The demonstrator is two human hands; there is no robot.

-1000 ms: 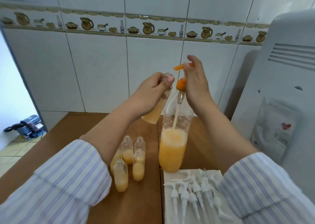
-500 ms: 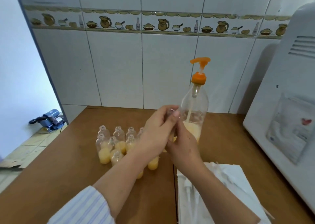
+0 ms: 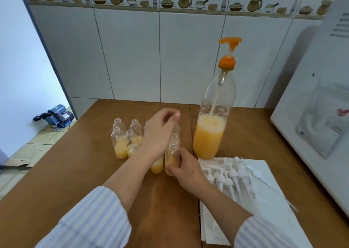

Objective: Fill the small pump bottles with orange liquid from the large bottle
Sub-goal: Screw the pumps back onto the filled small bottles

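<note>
Right hand (image 3: pixel 186 169) wrapped round a small bottle (image 3: pixel 172 159) standing on the bench (image 3: pixel 75 172), thumb on its near side, fingers curled behind it, just left of the large bottle (image 3: pixel 213 126). Left hand (image 3: pixel 159 132) raised above the cluster of small bottles (image 3: pixel 126 138), fingers loosely curled with thumb and forefinger tips close together; hard to tell whether anything is pinched there. Held bottle partly filled with orange liquid, open at the neck, touching or almost touching a second filled one (image 3: pixel 157 165) on its left.

Large bottle upright, behind and right of the right hand, apart from both hands, roughly a third full, orange pump head (image 3: pixel 229 47) raised. White pump tops (image 3: pixel 230 174) lying in a row on a white cloth (image 3: pixel 264 200) in front of the large bottle, just right of the right wrist.

Several small bottles hidden behind the left hand and forearm, so count unclear. White appliance (image 3: pixel 317 115) right of the large bottle cut off by the frame edge. Striped sleeves (image 3: pixel 90 223) cropped at the bottom.
</note>
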